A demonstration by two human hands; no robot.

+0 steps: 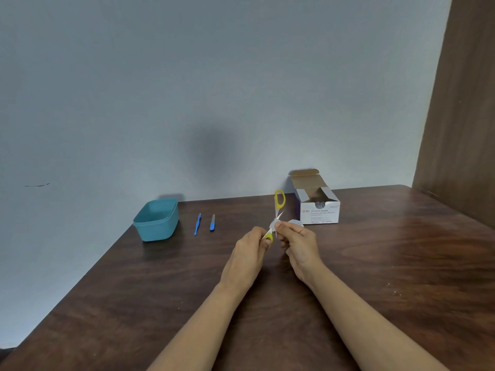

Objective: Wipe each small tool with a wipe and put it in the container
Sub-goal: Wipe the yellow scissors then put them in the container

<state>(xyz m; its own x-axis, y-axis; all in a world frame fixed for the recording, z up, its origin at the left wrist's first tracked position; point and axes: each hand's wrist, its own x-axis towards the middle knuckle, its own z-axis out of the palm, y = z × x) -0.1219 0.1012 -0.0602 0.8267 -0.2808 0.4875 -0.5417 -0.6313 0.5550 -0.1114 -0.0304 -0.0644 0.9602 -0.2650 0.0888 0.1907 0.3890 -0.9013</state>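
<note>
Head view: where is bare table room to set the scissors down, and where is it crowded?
Bare wood lies right of the white cardboard swab box to the dark wooden table's edge, and nearer than the teal plastic container on the left. Crowded: the back strip with the blue tweezers, blue-handled nail file and box.

Table point(401, 258): dk brown wood-grain top, glossy, light sheen on rt side. A few pale specks point(391, 288) on surface nr rt. Far rt corner rounded; far edge meets wall.

Wall point(187, 76): pale grey-blue, plain. One short dk mark point(37, 185) at lt, approx. horiz. Soft dk shadow point(214, 148) at centre, above table edge.

Panel point(460, 108): brown wood-grain, upright, at rt of wall, behind table's rt corner.
</note>
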